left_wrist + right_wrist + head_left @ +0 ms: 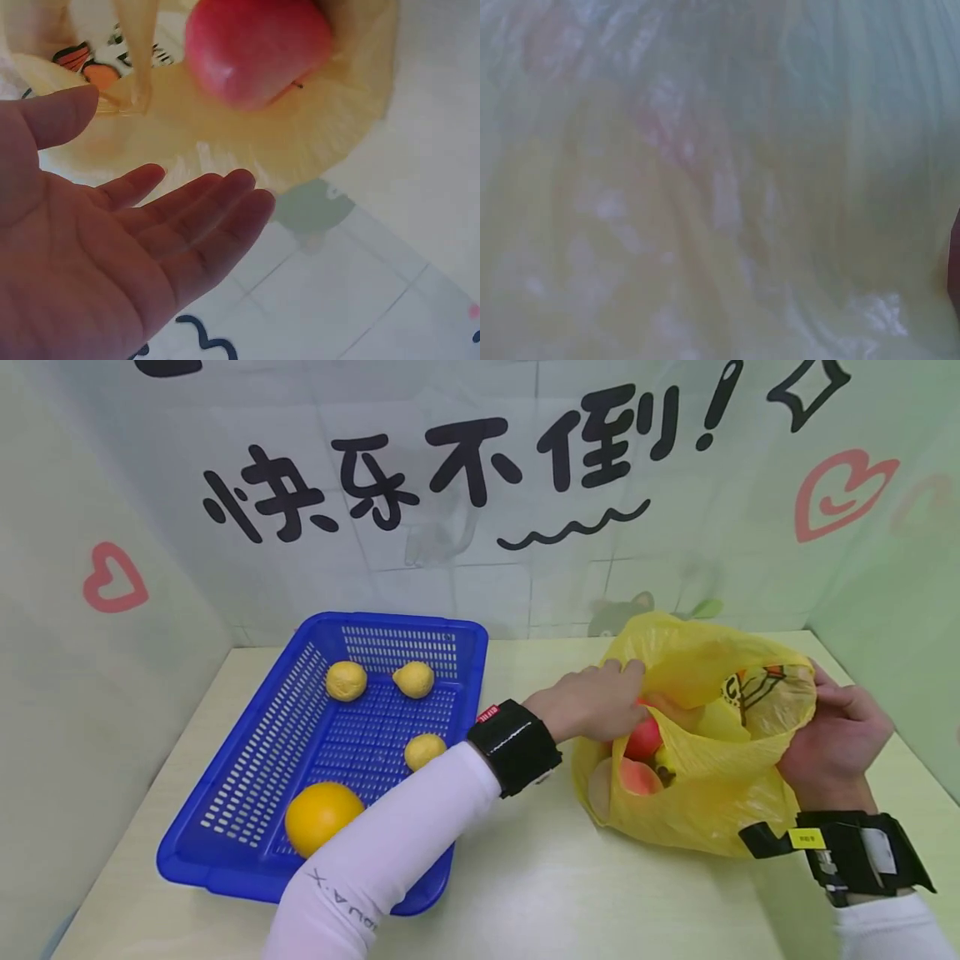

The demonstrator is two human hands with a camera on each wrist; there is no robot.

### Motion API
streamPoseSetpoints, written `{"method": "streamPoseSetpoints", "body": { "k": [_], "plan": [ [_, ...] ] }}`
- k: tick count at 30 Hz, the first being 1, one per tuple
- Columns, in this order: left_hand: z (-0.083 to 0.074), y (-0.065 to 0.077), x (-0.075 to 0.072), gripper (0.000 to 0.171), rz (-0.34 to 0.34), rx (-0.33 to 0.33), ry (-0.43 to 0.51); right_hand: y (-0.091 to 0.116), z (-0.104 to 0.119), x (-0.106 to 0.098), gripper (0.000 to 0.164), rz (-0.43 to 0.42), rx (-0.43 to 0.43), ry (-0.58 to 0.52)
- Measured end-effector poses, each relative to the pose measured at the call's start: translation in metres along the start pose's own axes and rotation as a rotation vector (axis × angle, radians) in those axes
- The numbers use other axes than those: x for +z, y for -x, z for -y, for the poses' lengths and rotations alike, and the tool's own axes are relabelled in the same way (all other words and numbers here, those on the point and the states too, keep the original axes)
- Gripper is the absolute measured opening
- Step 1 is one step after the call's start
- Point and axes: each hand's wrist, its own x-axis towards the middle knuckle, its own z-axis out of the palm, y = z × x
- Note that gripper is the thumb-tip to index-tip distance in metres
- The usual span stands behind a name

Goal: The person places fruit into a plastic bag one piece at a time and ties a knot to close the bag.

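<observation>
A yellow plastic bag (720,810) stands on the right of the table, its mouth spread. Inside show a red apple (255,52), a peach-coloured fruit (637,777) and other fruit partly covered by the plastic. My left hand (600,697) is at the bag's left opening; in the left wrist view its fingers are extended and the palm holds nothing, with the apple just beyond the fingertips. My right hand (840,727) grips the bag's right rim, some of its fingers hidden behind plastic. Bag film fills the right wrist view.
A blue plastic basket (180,862) stands on the left of the table (555,885). In it lie an orange (322,817) and several yellow lemon-like fruits (347,681). My left forearm crosses the basket's right side. A printed wall sheet (480,593) rises behind.
</observation>
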Motion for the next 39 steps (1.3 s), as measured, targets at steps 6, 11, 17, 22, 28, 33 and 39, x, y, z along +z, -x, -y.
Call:
{"method": "streamPoseSetpoints", "body": {
  "k": [6,11,17,22,28,33,39],
  "plan": [
    [0.018,0.028,-0.013,0.059,-0.076,0.033,-0.004,0.000,0.003,-0.002,0.036,0.007,0.003,0.019],
    [0.040,0.056,-0.023,0.057,-0.116,0.009,0.017,0.001,0.005,-0.005,0.032,0.000,-0.010,-0.011],
    [0.070,0.087,-0.032,0.056,-0.166,-0.025,0.055,0.001,0.008,-0.009,0.034,0.002,-0.023,-0.006],
    [0.091,0.119,-0.037,0.056,-0.181,-0.097,0.058,0.003,0.009,-0.009,0.034,-0.023,-0.032,-0.001],
    [0.119,0.159,-0.027,0.058,-0.158,-0.178,0.025,0.002,0.009,-0.008,0.036,-0.023,-0.035,0.014],
    [0.136,0.183,-0.010,0.064,0.014,-0.259,-0.023,0.003,0.008,-0.007,0.037,-0.034,-0.032,0.001],
    [0.153,0.193,0.007,0.081,0.267,-0.383,-0.004,0.004,0.009,-0.009,0.036,-0.029,-0.036,-0.016]
  ]
}}
